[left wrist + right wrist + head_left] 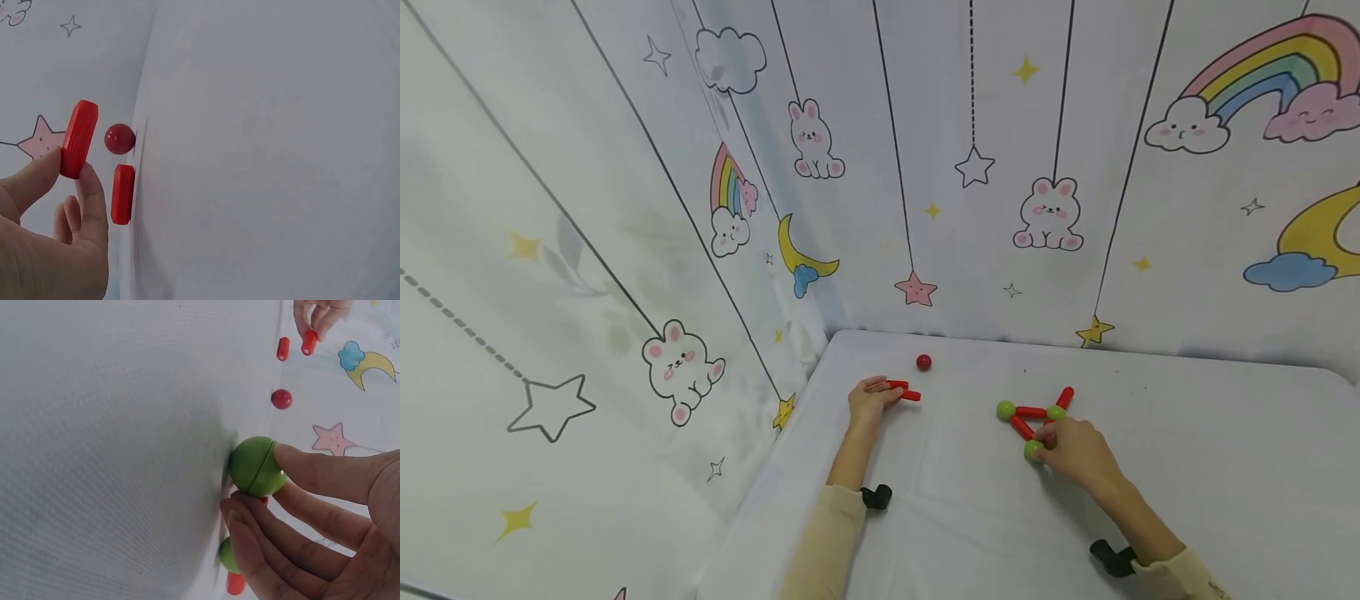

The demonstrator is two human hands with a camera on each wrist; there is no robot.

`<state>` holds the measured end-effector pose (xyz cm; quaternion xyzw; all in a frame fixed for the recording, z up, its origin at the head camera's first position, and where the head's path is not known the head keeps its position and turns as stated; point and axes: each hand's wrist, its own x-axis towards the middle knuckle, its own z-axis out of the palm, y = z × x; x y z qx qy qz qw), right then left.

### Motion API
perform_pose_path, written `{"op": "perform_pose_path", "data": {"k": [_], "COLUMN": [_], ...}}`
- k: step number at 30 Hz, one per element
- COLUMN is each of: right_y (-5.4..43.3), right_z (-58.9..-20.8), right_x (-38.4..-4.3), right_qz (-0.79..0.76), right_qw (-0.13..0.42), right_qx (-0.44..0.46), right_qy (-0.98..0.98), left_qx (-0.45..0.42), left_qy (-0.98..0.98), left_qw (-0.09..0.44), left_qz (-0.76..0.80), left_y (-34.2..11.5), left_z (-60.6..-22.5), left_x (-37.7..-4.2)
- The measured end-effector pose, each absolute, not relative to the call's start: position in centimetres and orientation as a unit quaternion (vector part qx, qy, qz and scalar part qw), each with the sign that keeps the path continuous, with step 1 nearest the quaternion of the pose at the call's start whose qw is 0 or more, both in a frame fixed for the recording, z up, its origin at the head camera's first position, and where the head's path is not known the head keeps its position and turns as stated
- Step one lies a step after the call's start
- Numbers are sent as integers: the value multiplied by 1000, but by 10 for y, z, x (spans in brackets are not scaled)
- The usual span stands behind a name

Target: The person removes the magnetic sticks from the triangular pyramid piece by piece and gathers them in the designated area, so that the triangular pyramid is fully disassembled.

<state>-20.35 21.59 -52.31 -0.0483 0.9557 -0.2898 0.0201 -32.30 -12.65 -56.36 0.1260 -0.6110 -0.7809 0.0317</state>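
Note:
My left hand (869, 404) pinches a red rod (80, 139) between thumb and fingers, lifted off the table. A second red rod (122, 195) lies on the table just beyond it, and a dark red ball (924, 362) is further back. On the right, green balls joined by red rods (1032, 412) make a flat triangle, with one more rod (1066, 397) sticking out from the far right corner. My right hand (1081, 454) grips the near green ball (253, 465) with thumb and fingers. That hand partly hides the triangle's right side.
A white cloth covers the table (955, 500). Behind and to the left hangs a white curtain (880, 208) printed with rabbits, stars and rainbows. Black wrist mounts (877, 497) sit at both wrists.

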Motion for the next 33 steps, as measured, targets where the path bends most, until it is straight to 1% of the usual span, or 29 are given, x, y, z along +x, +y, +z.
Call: {"op": "perform_pose_path", "data": {"k": [7,16,26,33], "right_y": [216,217,219,217], "right_z": [-524,-528,-531,-530], "right_x": [-203,-204,-205,-204], "right_qz": [-294,-291,-287,-283], "right_qw": [13,12,8,4], "right_qx": [-51,-51,-55,-55], "right_qy": [954,955,956,958], "left_qx": [143,164,171,179], "left_qy": [-631,-652,-676,-691], "left_qw": [60,73,48,48], "left_qz": [-760,-737,-715,-698], "left_y": [-136,-145,-145,-147], "left_z": [-567,-566,-564,-566], "left_x": [-329,-337,-344,-350]}}
